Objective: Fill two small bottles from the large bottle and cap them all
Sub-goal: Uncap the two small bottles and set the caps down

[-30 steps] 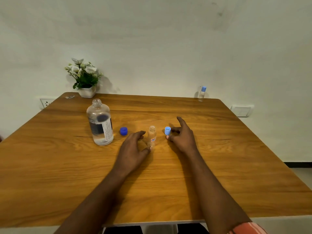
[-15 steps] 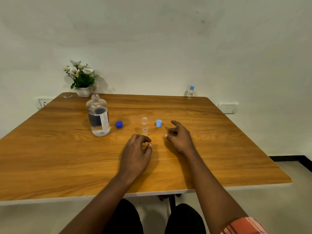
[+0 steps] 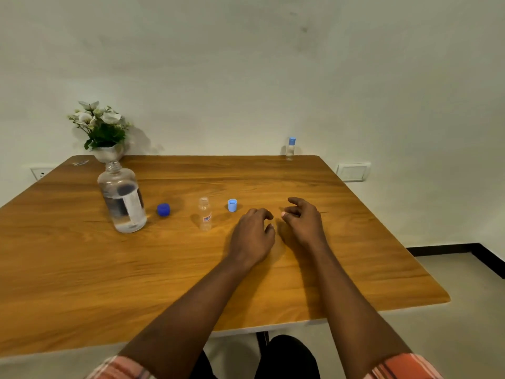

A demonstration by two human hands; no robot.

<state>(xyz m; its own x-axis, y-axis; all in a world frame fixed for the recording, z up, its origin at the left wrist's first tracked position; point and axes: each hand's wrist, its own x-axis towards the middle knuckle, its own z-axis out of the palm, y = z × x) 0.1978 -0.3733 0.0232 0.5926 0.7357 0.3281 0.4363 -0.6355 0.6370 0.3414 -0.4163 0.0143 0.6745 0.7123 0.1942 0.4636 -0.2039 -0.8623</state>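
**Both hands empty on table; one small bottle uncapped at centre**

Head view. The print on the large bottle (image 3: pixel 122 197) label cannot be read, and the neck of that bottle overlaps the white pot of the flower plant (image 3: pixel 101 129) behind it. The liquid level in the uncapped small bottle (image 3: pixel 205 213) is too faint to judge. Both forearms are cut off at the lower edge, where plaid sleeves show.

The left hand (image 3: pixel 252 236) lies palm down on the wooden table (image 3: pixel 68 269), fingers loosely curled, gripping nothing. The right hand (image 3: pixel 304 221) sits just beside it, fingers bent and slightly spread, likewise empty. Neither hand touches a bottle or cap.

The large bottle stands upright and open at the left. The dark blue cap (image 3: pixel 163 209) lies just right of it. The uncapped small bottle stands between that cap and the light blue cap (image 3: pixel 232 205). The capped small bottle (image 3: pixel 291 148) stands at the far edge, well apart.
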